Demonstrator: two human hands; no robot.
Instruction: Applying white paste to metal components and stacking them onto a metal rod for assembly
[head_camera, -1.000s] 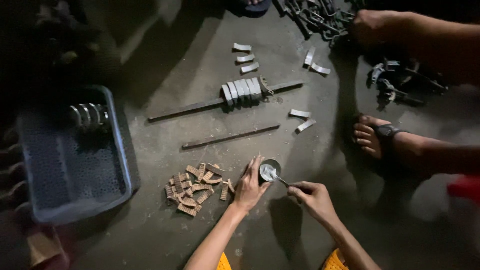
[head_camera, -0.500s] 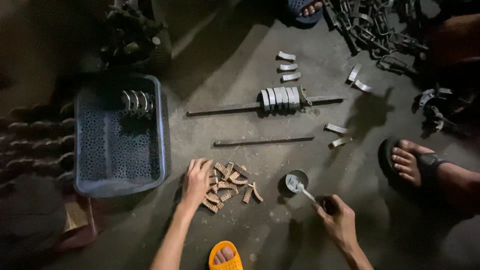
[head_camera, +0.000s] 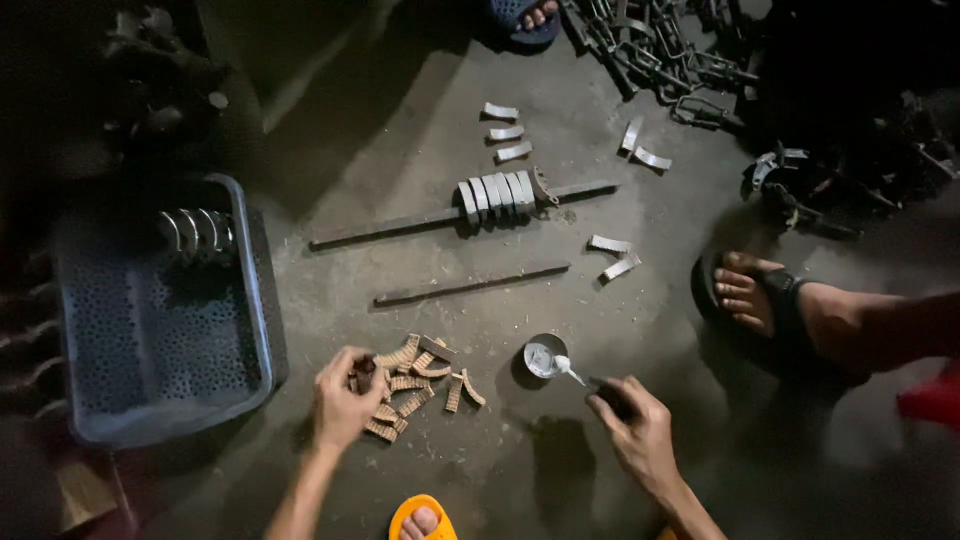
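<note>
My left hand (head_camera: 345, 398) rests on the left edge of a pile of small curved brown ribbed pieces (head_camera: 418, 385) on the concrete floor, its fingers curled around one piece. My right hand (head_camera: 632, 432) grips a small stick or brush (head_camera: 578, 375) whose tip dips into a little round tin of pale paste (head_camera: 545, 357), just right of the pile.
A blue perforated tray (head_camera: 165, 320) with several curved metal shoes stands at left. Two metal bars (head_camera: 470, 285) lie ahead, one carrying a row of grey curved shoes (head_camera: 497, 198). Loose shoes (head_camera: 612, 255), chains (head_camera: 655, 50) and another person's sandalled foot (head_camera: 760, 295) lie around. An orange sandal (head_camera: 421, 517) shows below.
My left hand moved from beside the tin to the left side of the brown pile and closed on a piece. The view shifted, bringing the tray further in.
</note>
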